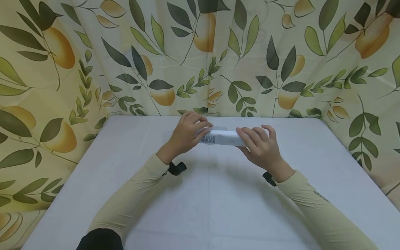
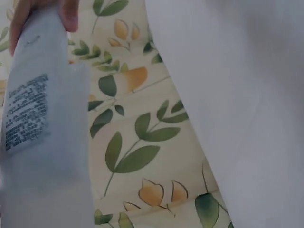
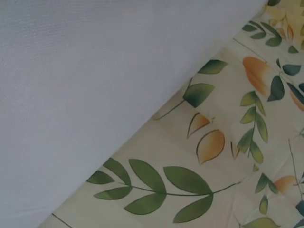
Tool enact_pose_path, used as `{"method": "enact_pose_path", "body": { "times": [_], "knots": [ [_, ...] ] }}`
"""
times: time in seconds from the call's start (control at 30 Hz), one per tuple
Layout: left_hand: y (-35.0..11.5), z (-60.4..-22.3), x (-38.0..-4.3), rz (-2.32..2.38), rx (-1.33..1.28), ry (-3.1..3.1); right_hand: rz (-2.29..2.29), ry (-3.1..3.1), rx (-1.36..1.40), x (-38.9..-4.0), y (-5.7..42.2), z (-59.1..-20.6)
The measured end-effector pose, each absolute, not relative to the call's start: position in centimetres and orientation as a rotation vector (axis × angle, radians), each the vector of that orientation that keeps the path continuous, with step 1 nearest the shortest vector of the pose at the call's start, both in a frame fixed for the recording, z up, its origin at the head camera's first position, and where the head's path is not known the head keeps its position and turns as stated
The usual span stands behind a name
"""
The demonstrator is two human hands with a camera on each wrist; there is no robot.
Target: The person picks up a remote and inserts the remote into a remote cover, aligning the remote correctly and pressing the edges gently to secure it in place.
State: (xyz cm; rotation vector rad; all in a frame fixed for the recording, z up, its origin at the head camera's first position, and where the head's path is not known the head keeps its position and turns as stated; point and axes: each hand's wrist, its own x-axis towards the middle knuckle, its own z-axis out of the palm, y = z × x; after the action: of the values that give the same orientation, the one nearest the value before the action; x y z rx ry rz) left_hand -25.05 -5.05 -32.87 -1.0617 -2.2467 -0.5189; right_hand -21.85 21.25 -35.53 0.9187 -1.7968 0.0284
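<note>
A long white package (image 1: pixel 223 137) with a block of dark print is held level above the table. My left hand (image 1: pixel 184 133) is at its left end, thumb and fingertips pinching it there. From the right end my right hand (image 1: pixel 259 144) grips it, fingers over the top and thumb below. In the left wrist view the package (image 2: pixel 42 166) stands along the left side, its print plain, with fingers (image 2: pixel 70 16) of the right hand at its upper end. Translucent film shows faintly along its edges. The right wrist view shows neither hand nor package.
A white-covered table (image 1: pixel 200 208) lies beneath both arms. Behind it hangs a curtain (image 1: pixel 193 76) printed with leaves and fruit. Dark wrist cameras (image 1: pixel 177 168) sit at the sleeve cuffs, and a black rounded thing (image 1: pixel 100 239) shows at the bottom left.
</note>
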Motion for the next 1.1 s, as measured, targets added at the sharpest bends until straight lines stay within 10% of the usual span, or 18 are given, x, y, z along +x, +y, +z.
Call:
{"method": "enact_pose_path", "body": {
  "times": [1.1],
  "knots": [
    [-5.0,-32.6,-24.7,-0.143,-1.083,-2.186,0.102,-2.057,0.906,-20.6,20.5,-34.3]
  ]
}}
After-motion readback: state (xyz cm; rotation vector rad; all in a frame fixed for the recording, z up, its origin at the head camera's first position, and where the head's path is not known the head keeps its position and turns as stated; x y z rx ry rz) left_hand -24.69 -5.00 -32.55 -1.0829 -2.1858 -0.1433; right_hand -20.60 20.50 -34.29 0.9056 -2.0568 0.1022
